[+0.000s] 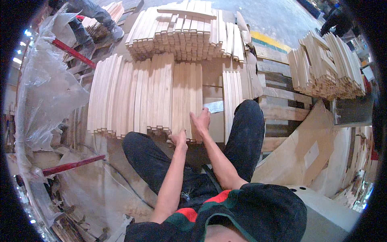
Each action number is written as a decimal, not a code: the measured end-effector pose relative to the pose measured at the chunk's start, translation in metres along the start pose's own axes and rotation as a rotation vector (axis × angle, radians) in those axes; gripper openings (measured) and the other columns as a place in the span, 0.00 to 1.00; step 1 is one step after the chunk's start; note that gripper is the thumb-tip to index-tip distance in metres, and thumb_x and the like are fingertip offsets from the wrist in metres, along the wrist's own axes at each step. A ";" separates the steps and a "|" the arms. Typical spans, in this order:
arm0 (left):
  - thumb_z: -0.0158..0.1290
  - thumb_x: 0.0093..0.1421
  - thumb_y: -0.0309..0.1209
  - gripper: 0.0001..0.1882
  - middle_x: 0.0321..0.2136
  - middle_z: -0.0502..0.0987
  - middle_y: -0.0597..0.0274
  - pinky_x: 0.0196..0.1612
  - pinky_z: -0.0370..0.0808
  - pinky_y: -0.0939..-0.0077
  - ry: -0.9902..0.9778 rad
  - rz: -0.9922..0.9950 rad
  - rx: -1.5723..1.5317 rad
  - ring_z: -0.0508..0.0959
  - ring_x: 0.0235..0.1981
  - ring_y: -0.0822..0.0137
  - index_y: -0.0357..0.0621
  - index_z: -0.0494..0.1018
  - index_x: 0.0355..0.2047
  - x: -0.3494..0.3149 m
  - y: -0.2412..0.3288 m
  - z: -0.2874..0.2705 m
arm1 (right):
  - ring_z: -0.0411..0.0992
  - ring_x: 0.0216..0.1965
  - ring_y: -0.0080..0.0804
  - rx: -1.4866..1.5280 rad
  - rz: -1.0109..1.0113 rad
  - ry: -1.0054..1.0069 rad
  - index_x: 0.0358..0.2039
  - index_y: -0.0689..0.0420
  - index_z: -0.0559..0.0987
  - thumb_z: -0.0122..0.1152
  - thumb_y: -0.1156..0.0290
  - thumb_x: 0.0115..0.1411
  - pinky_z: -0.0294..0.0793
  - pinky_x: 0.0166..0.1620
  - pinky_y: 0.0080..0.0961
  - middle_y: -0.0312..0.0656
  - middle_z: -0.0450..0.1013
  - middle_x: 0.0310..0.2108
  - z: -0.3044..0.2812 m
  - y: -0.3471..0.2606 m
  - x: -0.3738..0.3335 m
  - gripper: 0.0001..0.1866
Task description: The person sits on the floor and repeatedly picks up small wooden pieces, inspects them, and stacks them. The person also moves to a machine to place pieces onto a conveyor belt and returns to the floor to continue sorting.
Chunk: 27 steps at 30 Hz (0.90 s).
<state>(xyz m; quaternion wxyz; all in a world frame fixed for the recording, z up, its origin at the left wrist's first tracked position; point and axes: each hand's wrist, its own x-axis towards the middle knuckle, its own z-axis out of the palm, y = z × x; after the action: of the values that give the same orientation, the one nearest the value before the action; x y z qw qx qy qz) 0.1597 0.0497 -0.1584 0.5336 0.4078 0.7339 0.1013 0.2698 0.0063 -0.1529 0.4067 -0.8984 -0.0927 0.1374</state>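
Note:
Before me lies a wide layer of pale wooden strips [151,97], side by side, their near ends uneven. My left hand [178,138] is at the near ends of the strips right of the middle, fingers curled against them. Along that group's right edge rests my right hand [201,122], thumb over the top and fingers spread apart from it. A narrower group of wooden strips [232,90] lies farther right, beyond a gap. In that gap a pale printed label [214,107] shows on the cardboard [212,92].
Behind the layer rises a taller stack of strips [173,44]. Another stack [324,68] stands at the far right, past wooden pallet slats [284,113]. Clear plastic film [46,88] and red bars [74,164] are on the left. Other people's legs [94,18] show at upper left.

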 end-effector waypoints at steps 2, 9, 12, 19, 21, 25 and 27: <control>0.62 0.43 0.34 0.46 0.58 0.54 0.32 0.62 0.58 0.60 -0.076 0.082 -0.029 0.62 0.59 0.47 0.21 0.50 0.56 0.061 -0.046 -0.007 | 0.71 0.43 0.56 0.040 -0.009 -0.086 0.48 0.67 0.63 0.71 0.58 0.43 0.70 0.47 0.45 0.61 0.70 0.40 -0.001 -0.023 -0.006 0.38; 0.69 0.37 0.37 0.45 0.52 0.65 0.34 0.57 0.64 0.61 0.011 0.102 0.128 0.66 0.56 0.50 0.19 0.60 0.50 -0.011 0.008 -0.016 | 0.74 0.38 0.58 -0.023 0.019 -0.093 0.44 0.65 0.62 0.73 0.62 0.38 0.73 0.44 0.45 0.60 0.74 0.34 -0.010 -0.015 0.011 0.38; 0.71 0.35 0.38 0.40 0.47 0.71 0.34 0.52 0.70 0.63 0.028 0.132 0.148 0.72 0.50 0.51 0.20 0.68 0.43 -0.026 0.019 -0.023 | 0.74 0.39 0.55 -0.020 0.091 -0.146 0.45 0.65 0.64 0.73 0.62 0.36 0.73 0.46 0.43 0.58 0.74 0.36 -0.014 -0.019 0.014 0.39; 0.72 0.36 0.34 0.32 0.37 0.79 0.46 0.44 0.74 0.65 -0.150 0.267 0.156 0.79 0.38 0.56 0.26 0.74 0.39 -0.050 0.040 -0.026 | 0.75 0.40 0.47 0.141 0.160 -0.241 0.41 0.63 0.72 0.69 0.68 0.35 0.74 0.46 0.38 0.52 0.75 0.37 -0.003 0.010 0.040 0.30; 0.71 0.37 0.33 0.30 0.36 0.80 0.49 0.42 0.75 0.66 -0.171 0.330 0.203 0.80 0.37 0.59 0.28 0.74 0.39 -0.037 0.031 -0.026 | 0.75 0.37 0.40 0.191 0.112 -0.195 0.40 0.63 0.73 0.71 0.70 0.34 0.75 0.43 0.34 0.50 0.75 0.35 -0.003 0.005 0.035 0.29; 0.71 0.40 0.31 0.27 0.35 0.80 0.53 0.39 0.76 0.69 -0.449 0.163 0.001 0.80 0.35 0.64 0.31 0.75 0.39 0.008 0.006 -0.028 | 0.75 0.35 0.36 0.314 0.172 -0.291 0.40 0.64 0.73 0.71 0.71 0.36 0.75 0.40 0.32 0.48 0.76 0.34 -0.038 -0.043 0.018 0.28; 0.70 0.40 0.31 0.26 0.35 0.80 0.55 0.37 0.76 0.71 -0.521 0.205 0.009 0.80 0.34 0.66 0.31 0.76 0.40 -0.011 0.021 -0.025 | 0.74 0.32 0.34 0.328 0.124 -0.272 0.38 0.65 0.74 0.71 0.72 0.37 0.75 0.36 0.32 0.46 0.76 0.32 -0.036 -0.022 0.033 0.25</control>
<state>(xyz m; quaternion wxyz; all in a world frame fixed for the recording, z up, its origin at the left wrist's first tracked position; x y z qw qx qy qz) 0.1492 0.0626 -0.1279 0.6894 0.4946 0.5275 0.0432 0.3117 0.0047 -0.1196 0.5219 -0.7974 -0.0676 0.2953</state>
